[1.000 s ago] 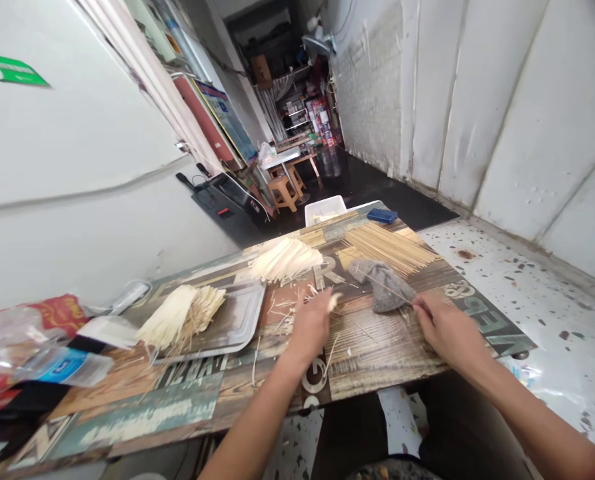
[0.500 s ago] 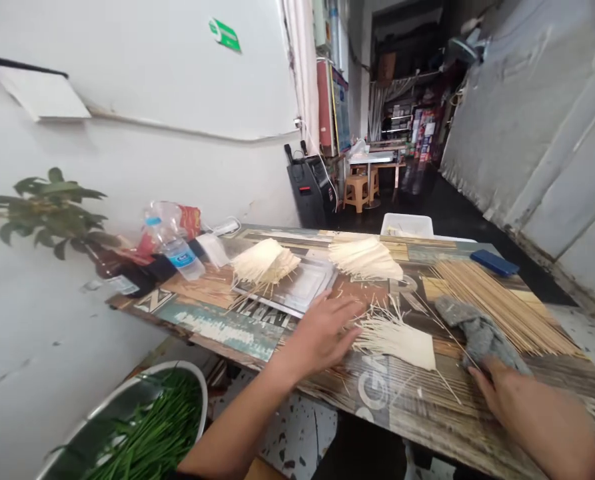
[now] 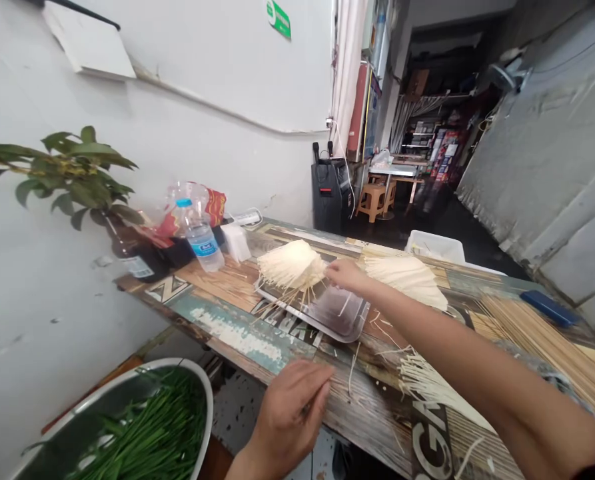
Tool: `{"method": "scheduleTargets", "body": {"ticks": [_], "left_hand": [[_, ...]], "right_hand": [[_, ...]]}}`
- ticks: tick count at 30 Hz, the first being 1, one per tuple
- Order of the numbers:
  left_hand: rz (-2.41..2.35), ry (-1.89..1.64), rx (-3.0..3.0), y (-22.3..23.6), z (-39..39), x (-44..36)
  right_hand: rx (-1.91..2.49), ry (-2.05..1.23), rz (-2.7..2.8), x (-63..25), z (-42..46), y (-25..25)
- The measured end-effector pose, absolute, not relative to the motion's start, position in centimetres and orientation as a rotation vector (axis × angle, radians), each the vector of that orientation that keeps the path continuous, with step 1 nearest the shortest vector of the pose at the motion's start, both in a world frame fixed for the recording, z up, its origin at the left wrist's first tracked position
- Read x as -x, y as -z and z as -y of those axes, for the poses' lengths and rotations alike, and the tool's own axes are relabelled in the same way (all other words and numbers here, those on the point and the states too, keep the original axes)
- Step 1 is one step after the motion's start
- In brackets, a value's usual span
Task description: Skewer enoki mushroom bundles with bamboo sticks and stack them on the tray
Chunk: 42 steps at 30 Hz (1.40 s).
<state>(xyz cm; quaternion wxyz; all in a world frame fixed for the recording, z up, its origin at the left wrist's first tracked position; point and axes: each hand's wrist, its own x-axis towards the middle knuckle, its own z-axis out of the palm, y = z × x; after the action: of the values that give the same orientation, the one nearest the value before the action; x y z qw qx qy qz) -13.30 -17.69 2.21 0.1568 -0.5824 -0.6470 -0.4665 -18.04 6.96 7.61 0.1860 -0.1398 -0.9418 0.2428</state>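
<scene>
Right hand [image 3: 344, 275] has its fingers drawn together at the edge of a pile of enoki [image 3: 292, 261] on the tray [image 3: 344, 327]; whether it grips anything, I cannot tell. Left hand [image 3: 292, 407] is loosely curled by the near edge of the table [image 3: 227, 328], its palm hidden. Sticks poke from the pile. Another enoki stack [image 3: 408, 280] lies beyond the right forearm.

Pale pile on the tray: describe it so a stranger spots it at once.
On the patchwork-print table, find the shallow tray. The fringed pale pile lies at its left end, beside the right hand. Unlike the other pale bundles, it sits on the tray.
</scene>
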Motion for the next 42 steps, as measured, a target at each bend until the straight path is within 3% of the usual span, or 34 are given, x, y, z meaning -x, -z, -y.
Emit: {"method": "scheduleTargets", "body": {"ticks": [11,19,25,29,35,42], "left_hand": [[1.925,1.301,1.523,-0.6,20.3,15.8],[1.898,1.208,1.326,-2.8,20.8,17.5],[1.767,1.182,0.934,-9.5,21.4,18.2],[1.816,1.334,0.818,-13.2,20.4,17.3],[2.048,1.790,1.393,-13.6,15.6,13.7],[2.321,1.606,2.212,-13.9,9.5,7.6]], "right_hand": [[0.537,-0.816,2.693,23.4,-6.4,-7.1],[0.198,-0.820,2.514,21.0,-4.1,-12.4],[-0.065,-0.747,2.455,11.9,-2.9,-17.8],[-0.089,-0.739,2.520,3.4,-3.5,-18.1],[0.059,-0.890,2.655,-8.3,-4.8,-15.5],[0.262,-0.910,2.638,-18.0,-6.4,-13.3]]}}
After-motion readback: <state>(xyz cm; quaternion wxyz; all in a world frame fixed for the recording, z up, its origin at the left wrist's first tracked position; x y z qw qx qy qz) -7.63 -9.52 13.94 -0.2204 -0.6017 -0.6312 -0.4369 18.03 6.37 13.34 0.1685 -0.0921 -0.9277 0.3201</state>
